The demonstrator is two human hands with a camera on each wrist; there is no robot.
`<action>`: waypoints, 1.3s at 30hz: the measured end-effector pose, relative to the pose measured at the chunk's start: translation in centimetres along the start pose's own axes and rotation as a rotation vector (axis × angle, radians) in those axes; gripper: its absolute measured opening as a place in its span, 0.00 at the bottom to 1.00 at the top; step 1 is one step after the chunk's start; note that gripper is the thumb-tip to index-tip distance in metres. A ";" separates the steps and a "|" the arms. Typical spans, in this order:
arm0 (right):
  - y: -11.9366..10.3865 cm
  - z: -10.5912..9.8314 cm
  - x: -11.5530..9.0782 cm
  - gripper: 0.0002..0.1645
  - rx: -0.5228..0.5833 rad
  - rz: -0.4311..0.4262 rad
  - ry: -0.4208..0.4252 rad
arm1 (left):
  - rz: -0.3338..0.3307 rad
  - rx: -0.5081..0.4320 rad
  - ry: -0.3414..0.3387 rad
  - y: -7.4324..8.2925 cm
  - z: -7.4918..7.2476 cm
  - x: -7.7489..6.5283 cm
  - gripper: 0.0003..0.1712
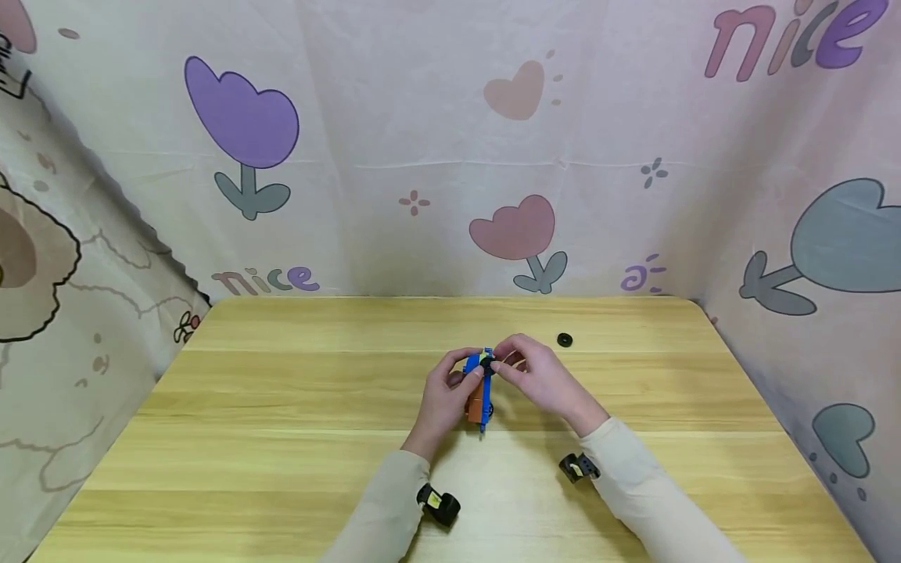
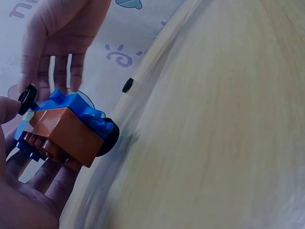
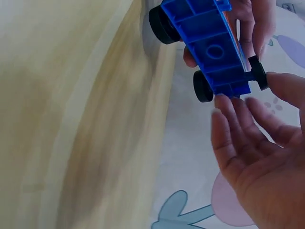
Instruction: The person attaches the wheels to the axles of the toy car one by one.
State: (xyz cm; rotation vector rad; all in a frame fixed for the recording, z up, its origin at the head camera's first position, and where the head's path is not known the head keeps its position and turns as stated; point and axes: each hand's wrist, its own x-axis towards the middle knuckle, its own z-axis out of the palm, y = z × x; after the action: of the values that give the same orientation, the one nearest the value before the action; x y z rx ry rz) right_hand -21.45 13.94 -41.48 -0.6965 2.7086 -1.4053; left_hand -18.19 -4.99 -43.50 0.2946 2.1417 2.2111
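Light wood-grain table [image 1: 281, 407] is filling the lower part of the head view. Pale fabric backdrop [image 1: 387, 102] is hanging behind it and at both sides, showing tulips, hearts and "nice" lettering. One loose black wheel [image 1: 565, 340] is lying on the table near the far edge, beyond the right hand [image 1: 540, 375].

Toy vehicle [image 1: 475, 399], orange body on a blue chassis [image 3: 224, 36], is sitting between the two hands near the table's middle, tilting on its side; whether it is touching the table, cannot tell. The chassis underside is facing the right wrist camera, its ribs forming shallow compartments, a raised ring standing in one. Three black wheels are showing on the vehicle there, two along one side and a corner wheel [image 3: 258, 72] on the other.

Left hand [image 1: 445, 399] is gripping the vehicle, fingers bending under the body, thumb resting at the corner wheel. Right hand is holding its fingers mostly straight and spread from the thumb, thumb touching the corner wheel's outer face, fingertips reaching the chassis end. Both sleeves [image 1: 390, 500] are pale, black wrist cameras [image 1: 439, 507] sitting at the cuffs.
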 end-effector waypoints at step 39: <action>0.1 0.3 0.3 0.13 0.400 0.122 -0.013 | 0.118 -0.043 -0.044 0.4 -0.5 0.4 0.21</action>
State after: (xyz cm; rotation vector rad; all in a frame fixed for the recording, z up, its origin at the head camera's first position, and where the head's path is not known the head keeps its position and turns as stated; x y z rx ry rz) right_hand -21.64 13.61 -41.71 -0.4993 2.3012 -1.8194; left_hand -18.65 -5.41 -43.10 0.4746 2.1032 2.2854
